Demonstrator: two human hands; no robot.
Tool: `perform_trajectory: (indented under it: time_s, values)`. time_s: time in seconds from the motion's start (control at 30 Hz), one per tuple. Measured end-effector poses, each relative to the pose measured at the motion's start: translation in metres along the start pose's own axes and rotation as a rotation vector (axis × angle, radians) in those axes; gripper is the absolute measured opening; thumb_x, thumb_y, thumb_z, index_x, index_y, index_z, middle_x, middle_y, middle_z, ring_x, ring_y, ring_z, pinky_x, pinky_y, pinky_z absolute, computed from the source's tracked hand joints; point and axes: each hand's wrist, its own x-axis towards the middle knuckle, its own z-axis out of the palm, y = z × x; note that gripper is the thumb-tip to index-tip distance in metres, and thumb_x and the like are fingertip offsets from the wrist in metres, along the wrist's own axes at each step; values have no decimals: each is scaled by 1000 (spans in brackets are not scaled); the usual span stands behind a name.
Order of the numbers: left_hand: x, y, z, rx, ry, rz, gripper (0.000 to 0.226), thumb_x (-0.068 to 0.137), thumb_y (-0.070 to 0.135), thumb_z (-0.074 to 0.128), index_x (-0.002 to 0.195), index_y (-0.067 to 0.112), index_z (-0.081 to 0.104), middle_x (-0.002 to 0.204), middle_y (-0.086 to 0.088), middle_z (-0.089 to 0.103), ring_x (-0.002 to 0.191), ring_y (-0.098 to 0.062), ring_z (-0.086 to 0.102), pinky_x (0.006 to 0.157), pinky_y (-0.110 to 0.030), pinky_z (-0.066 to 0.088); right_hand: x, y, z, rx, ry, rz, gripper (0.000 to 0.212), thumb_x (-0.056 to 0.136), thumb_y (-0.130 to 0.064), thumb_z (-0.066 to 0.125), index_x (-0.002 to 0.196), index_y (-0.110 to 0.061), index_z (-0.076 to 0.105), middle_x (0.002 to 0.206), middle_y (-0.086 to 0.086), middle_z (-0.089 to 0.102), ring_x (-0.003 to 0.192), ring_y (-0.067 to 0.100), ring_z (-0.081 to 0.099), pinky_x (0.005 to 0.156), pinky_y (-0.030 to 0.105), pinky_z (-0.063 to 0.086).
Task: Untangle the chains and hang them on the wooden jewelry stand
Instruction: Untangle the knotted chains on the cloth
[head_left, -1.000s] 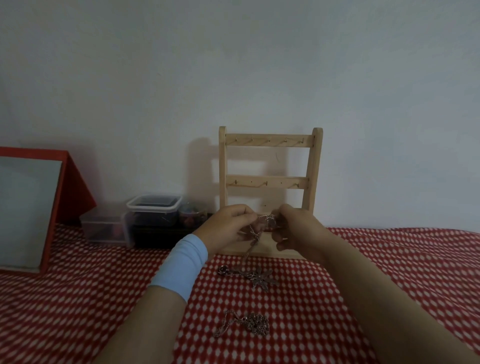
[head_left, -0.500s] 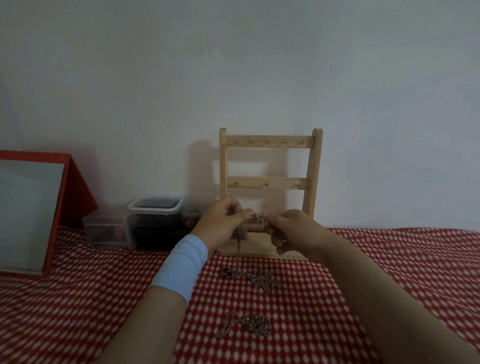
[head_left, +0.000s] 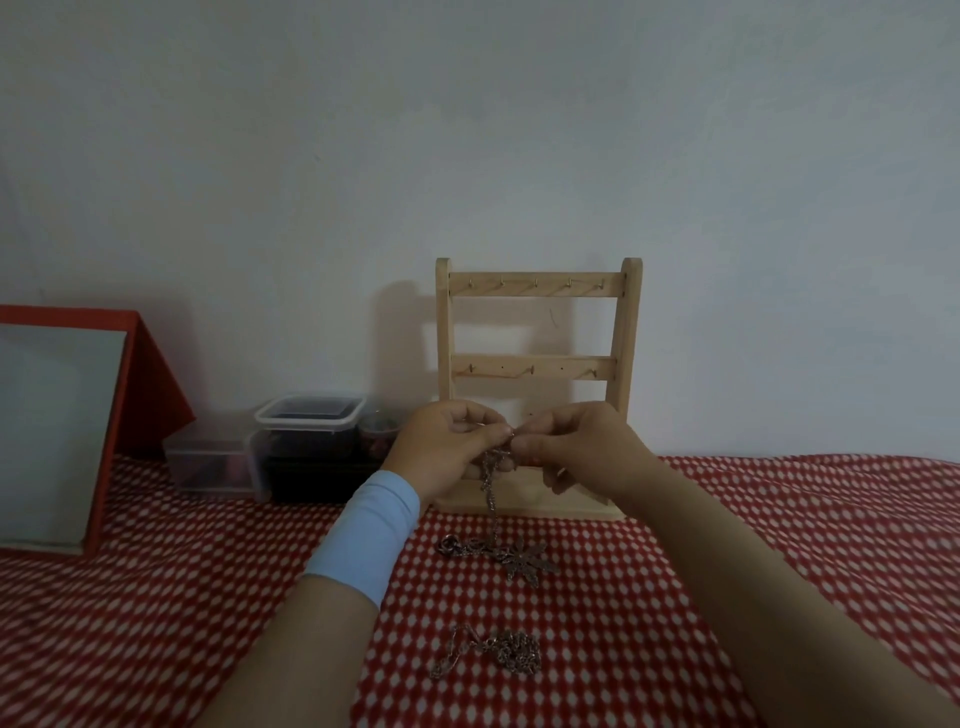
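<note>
The step in hand is the untangling. Both hands are up in front of the stand (head_left: 628, 338), close together. The left hand (head_left: 449, 447) pinches the top of a chain (head_left: 491, 493) between thumb and fingertip. The right hand (head_left: 576, 447) pinches the same chain just beside it. Each grip is closed tight on the thin links, and the other fingers are curled in.

The chain hangs down from the two pinches to the red cloth (head_left: 779, 519). Its low end lies there in a small heap with a leaf charm (head_left: 527, 561). The links near the fingers look bunched, so there may be a knot there, but it is too small to tell for sure.

A second chain (head_left: 493, 656) lies in a little pile on the cloth, nearer to the person. No hand touches it. The hooks (head_left: 535, 283) on the stand hold nothing yet, so the task looks far from done.

The next move likely calls for small, soft pulls to work the links apart. A hard tug could make the knot tighter. Once the chain hangs free, it has to be lifted up to a hook.

Off to the left stand some boxes (head_left: 309, 421) and a mirror (head_left: 57, 431).
</note>
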Motion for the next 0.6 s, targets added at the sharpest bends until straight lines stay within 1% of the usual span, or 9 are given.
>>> perform_trajectory:
  time_s: [0.07, 0.13, 0.17, 0.23, 0.3, 0.4, 0.47, 0.53, 0.6]
  values:
    - [1, 0, -3, 51, 20, 29, 7, 88, 10, 70, 94, 6, 72, 86, -9, 76, 69, -17, 74, 57, -21, 55, 1, 2, -1, -93, 8, 18, 7, 86, -18, 81, 82, -13, 79, 64, -3, 72, 53, 7, 61, 58, 27, 59]
    - [2, 2, -8, 111, 59, 75, 3, 86, 13, 72, 89, 13, 74, 85, -3, 76, 72, -12, 73, 57, -19, 54, 0, 4, -1, -197, -4, 38, 11, 89, -21, 78, 84, -11, 77, 67, -2, 71, 54, 5, 61, 59, 27, 59]
    - [2, 5, -10, 134, 69, 93, 1, 85, 16, 73, 86, 16, 74, 84, 0, 76, 73, -9, 72, 57, -18, 53, -1, 4, 0, -171, -8, 46, 16, 92, -25, 74, 88, -9, 76, 76, 1, 73, 57, 6, 62, 60, 28, 60]
    - [1, 8, -11, 155, 69, 105, 2, 84, 19, 75, 84, 18, 74, 79, 2, 76, 70, -4, 70, 55, -15, 51, -4, 1, 1, 30, -45, 68, 29, 97, -35, 67, 99, -7, 74, 93, 7, 75, 64, 13, 65, 64, 34, 61]
    - [0, 10, -9, 145, 55, 98, 4, 85, 19, 74, 84, 16, 72, 77, 1, 75, 66, -3, 70, 53, -15, 50, -6, -3, 3, 100, -90, 59, 36, 95, -42, 68, 103, -8, 75, 96, 4, 78, 68, 17, 68, 68, 36, 62]
    - [-1, 10, -7, 135, 24, 64, 12, 84, 23, 75, 86, 12, 71, 80, -6, 76, 70, -14, 73, 55, -21, 53, -6, -4, 4, 53, -112, 39, 26, 90, -33, 75, 97, -8, 78, 89, -1, 79, 68, 14, 67, 74, 38, 62]
    - [0, 9, -8, 151, 1, 43, 17, 84, 26, 75, 88, 10, 70, 82, -9, 76, 73, -21, 74, 57, -26, 55, -5, -2, 3, 84, -127, 46, 17, 90, -26, 76, 92, -10, 78, 82, 0, 77, 69, 15, 68, 74, 36, 62]
    - [2, 8, -9, 181, -11, 27, 19, 85, 28, 74, 89, 10, 70, 83, -9, 76, 71, -21, 74, 56, -27, 56, -4, 1, 0, 67, -141, 37, 11, 91, -22, 76, 89, -11, 77, 77, -1, 75, 71, 14, 69, 72, 32, 62]
    - [2, 5, -9, 246, -15, 38, 18, 87, 30, 71, 88, 11, 69, 83, -7, 75, 71, -18, 73, 55, -24, 55, -3, 3, -1, 22, -147, 26, 12, 92, -21, 74, 90, -9, 76, 75, -2, 74, 71, 14, 71, 72, 30, 62]
